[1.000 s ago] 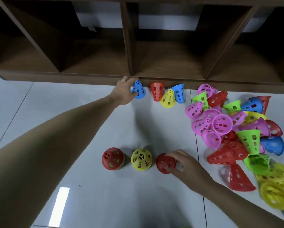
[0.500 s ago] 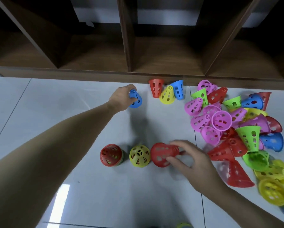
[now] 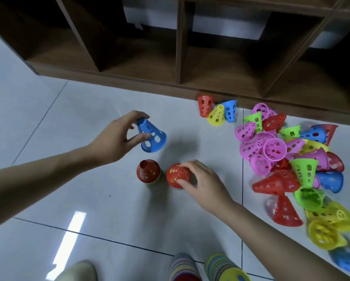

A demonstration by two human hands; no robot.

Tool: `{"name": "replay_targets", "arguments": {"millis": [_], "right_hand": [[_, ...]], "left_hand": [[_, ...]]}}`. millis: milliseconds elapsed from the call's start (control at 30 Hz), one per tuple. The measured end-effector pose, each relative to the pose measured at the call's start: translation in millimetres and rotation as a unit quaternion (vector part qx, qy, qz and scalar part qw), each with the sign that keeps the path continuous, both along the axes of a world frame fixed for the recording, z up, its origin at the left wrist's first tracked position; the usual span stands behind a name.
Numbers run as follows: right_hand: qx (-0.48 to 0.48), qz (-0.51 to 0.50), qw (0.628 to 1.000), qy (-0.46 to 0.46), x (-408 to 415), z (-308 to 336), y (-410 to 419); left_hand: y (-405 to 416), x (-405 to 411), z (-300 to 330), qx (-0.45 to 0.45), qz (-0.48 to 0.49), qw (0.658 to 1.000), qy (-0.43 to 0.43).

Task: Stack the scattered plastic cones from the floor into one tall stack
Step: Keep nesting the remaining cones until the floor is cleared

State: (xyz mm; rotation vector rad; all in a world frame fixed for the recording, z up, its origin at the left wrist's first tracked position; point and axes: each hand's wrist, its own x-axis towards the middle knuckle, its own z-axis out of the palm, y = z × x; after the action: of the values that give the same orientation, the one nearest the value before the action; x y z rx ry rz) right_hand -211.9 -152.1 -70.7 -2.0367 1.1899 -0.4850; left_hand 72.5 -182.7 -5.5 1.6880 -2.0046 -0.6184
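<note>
My left hand (image 3: 117,138) pinches a blue perforated cone (image 3: 153,136) by its narrow top and holds it above the floor. My right hand (image 3: 198,179) grips a red cone (image 3: 176,174) that now sits over the yellow one, whose colour shows through the holes. To its left stands a short stack topped by a red cone (image 3: 147,172). A heap of pink, green, red, blue and yellow cones (image 3: 291,159) lies on the floor at the right. Three more cones, red (image 3: 204,105), yellow (image 3: 216,116) and blue (image 3: 229,110), sit by the shelf base.
A dark wooden shelf unit (image 3: 178,57) with open compartments runs along the back, its base on the white tiled floor (image 3: 89,199). Two tall multicoloured cone stacks (image 3: 220,268) rise at the bottom edge, beside a pale shoe (image 3: 77,270).
My left hand lifted the blue cone off the floor and brought it toward the small stacks. My right hand set the red cone over the yellow one.
</note>
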Motion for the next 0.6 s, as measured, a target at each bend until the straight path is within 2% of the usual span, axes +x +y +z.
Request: {"name": "replay_targets", "arguments": {"millis": [233, 433, 600], "right_hand": [[0.034, -0.003, 0.998, 0.055, -0.3, -10.0, -2.5], [0.04, -0.011, 0.998, 0.056, -12.9, -12.0, 3.2], [0.039, -0.02, 0.996, 0.073, -44.3, -14.3, 10.3]], "left_hand": [[43.6, -2.4, -28.3, 0.039, -0.016, 0.999, -0.005], [65.1, -14.6, -67.4, 0.092, 0.032, 0.992, 0.081], [73.3, -30.6, -94.5, 0.09, 0.077, 0.987, 0.107]]}}
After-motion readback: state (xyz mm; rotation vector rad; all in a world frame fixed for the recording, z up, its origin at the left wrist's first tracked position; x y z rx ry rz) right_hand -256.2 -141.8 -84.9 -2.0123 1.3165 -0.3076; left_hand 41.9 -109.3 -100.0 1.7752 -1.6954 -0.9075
